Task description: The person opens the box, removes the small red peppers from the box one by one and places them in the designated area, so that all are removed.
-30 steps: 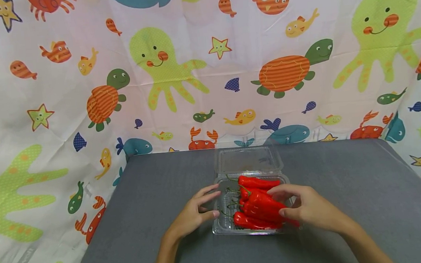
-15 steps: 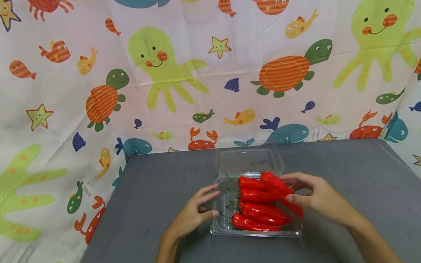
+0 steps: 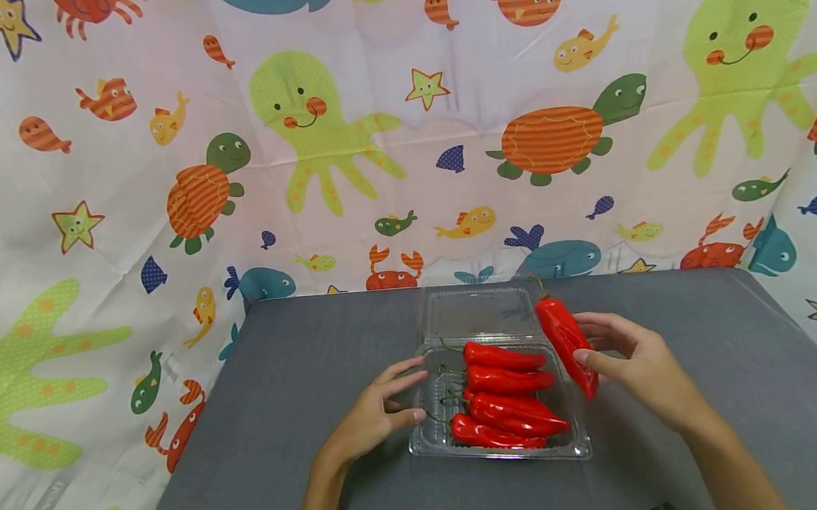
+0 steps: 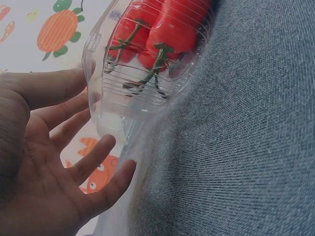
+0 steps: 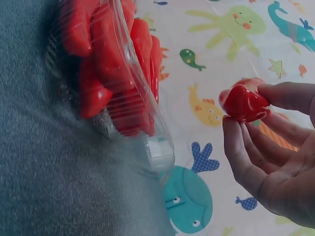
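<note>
My right hand [image 3: 636, 357] pinches a long red pepper [image 3: 565, 345] between thumb and fingers, held up just past the box's right side with its green stem pointing away. In the right wrist view the held pepper [image 5: 243, 103] shows its tip end toward the camera. Several more red peppers [image 3: 508, 379] lie in a clear plastic clamshell box [image 3: 431, 445], stems to the left. At the box's left side my left hand [image 3: 374, 418] has its fingers spread, thumb and fingertips right at the rim. The left wrist view shows the left hand [image 4: 54, 162] beside the clear wall.
The box's clear lid [image 3: 481, 313] lies folded back behind it. A grey cloth-covered table [image 3: 314, 334] carries the box. Behind and at the sides hangs a white curtain [image 3: 380, 73] printed with sea animals.
My right hand has lifted one pepper off the top of the pile and carried it right and away, out over the box's edge. The box shifted slightly; the left hand stayed put.
</note>
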`<state>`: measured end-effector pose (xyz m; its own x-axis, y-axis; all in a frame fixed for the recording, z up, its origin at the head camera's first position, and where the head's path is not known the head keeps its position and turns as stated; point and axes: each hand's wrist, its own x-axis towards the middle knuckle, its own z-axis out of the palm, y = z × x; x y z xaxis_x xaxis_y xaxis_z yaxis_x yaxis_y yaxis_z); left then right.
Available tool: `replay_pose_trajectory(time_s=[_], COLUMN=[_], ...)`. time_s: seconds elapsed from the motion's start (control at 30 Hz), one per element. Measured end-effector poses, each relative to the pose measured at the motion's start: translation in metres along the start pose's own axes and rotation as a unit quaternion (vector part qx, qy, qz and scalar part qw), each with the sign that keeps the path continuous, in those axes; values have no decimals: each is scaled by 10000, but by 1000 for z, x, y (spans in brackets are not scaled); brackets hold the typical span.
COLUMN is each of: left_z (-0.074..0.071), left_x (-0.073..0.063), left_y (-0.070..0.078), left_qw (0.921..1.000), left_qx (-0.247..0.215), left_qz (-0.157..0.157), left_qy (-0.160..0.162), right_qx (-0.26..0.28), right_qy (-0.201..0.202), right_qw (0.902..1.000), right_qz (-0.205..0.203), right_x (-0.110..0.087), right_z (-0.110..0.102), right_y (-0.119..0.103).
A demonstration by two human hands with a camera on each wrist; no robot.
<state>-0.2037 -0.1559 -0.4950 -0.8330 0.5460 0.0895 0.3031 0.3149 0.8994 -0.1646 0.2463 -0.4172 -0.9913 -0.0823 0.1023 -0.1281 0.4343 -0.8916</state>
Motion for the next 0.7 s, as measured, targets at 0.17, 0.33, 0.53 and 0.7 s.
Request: replay_pose_trajectory(time_s=[0.17,0.33,0.53,0.7], left_z=[0,0,0,1], left_x=[-1,-1,-1,-1], left_y=[2,2,0,0], left_qw=[10000,10000,10000,10000], left_qx=[-51,-19,12,-6], left_qz=[39,10,-8,-10], left_qy=[4,2,-28,-22], right_qx=[40,231,266,237], right_qy=[232,335,422,422], right_qw=[9996,9989,9983,9978], right_qz=[160,227,299,459], right_x=[3,5,7,10], right_z=[-6,-12,-17,-20], right_y=[7,15,25,35])
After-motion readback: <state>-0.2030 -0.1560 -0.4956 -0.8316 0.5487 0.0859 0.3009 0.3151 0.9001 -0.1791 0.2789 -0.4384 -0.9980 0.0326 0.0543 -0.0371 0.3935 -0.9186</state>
